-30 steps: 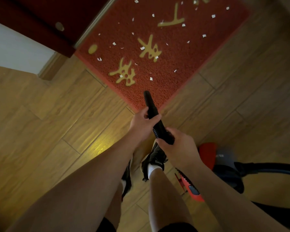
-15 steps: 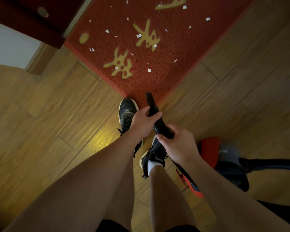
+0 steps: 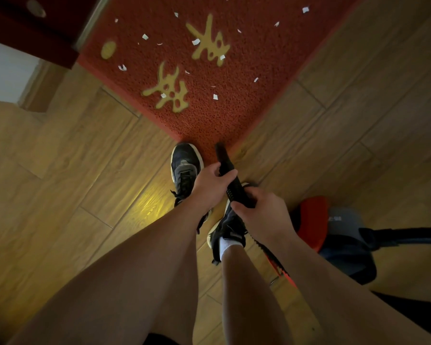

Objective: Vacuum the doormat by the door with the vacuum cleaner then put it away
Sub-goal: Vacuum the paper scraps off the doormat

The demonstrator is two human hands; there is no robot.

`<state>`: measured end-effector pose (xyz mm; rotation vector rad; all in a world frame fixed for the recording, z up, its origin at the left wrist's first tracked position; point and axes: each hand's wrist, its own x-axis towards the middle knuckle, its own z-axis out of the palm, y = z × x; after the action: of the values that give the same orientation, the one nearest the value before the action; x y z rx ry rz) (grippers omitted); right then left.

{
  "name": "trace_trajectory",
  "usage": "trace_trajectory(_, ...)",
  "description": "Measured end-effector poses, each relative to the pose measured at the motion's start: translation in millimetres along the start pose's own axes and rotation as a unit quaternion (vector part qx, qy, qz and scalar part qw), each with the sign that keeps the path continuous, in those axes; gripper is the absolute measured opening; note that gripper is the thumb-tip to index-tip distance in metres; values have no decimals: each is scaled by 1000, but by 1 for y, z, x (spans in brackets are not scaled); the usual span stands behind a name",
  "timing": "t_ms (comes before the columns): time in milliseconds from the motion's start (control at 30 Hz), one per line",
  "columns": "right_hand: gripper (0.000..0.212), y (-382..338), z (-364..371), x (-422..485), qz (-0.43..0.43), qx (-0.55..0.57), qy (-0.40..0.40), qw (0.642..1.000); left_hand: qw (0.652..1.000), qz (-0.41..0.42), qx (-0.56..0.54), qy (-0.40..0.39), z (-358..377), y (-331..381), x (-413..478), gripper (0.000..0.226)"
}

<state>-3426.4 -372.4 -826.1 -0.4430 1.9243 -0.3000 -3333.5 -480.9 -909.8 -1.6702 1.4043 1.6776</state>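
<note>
At the near corner of the doormat [image 3: 246, 100], the black tube [image 3: 224, 159] of the vacuum cleaner [image 3: 343, 235] points down at the mat edge; I cannot tell if its tip touches. The left hand [image 3: 209, 186] grips the tube nearer the tip, probably to guide it. The right hand [image 3: 261, 215] grips it behind, probably to push. The machine stands on the wooden floor [image 3: 72, 183] at the person's right, near enough for the tube to reach. Many paper scraps [image 3: 215, 96] lie on the mat, so the cleaning seems hardly begun.
</note>
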Motion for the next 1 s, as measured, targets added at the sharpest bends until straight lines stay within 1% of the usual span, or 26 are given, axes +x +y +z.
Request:
trace_trajectory(67,13,0,2,3,-3,-1,4,1000,1000,2,-3,0,-1,-1,2,88)
trace_trajectory(167,16,-2,3,7,-2,-1,5,1000,1000,7,3,9,-4,2,4,77)
trace_trajectory(333,20,-9,-2,9,-8,20,17,1000,999,21,-31,13,-9,14,6,61)
trace_trajectory(367,21,-10,-3,10,-8,30,21,999,999,24,-34,11,-10,18,6,61)
trace_trajectory(467,28,-15,-7,15,-3,49,34,998,999,38,-27,9,-11,26,10,86)
trace_trajectory(500,29,-17,-8,17,-3,50,38,998,999,43,-24,8,-12,28,12,91)
trace_trajectory(533,30,-19,-10,19,-3,54,41,998,999,45,-21,7,-13,33,12,90)
trace_trajectory(633,30,-26,-13,23,-6,65,47,997,998,52,-25,6,-19,47,13,71)
trace_trajectory(667,31,-27,-14,25,-8,64,47,997,998,56,-25,9,-21,49,16,68)
trace_trajectory(800,36,-32,-17,28,-9,55,36,998,997,72,-18,11,-27,54,26,72)
trace_trajectory(867,38,-34,-18,28,-8,52,30,998,998,64,-16,8,-30,56,31,73)
trace_trajectory(1000,41,-39,-18,32,1,66,20,998,998,68,-16,4,-37,63,38,71)
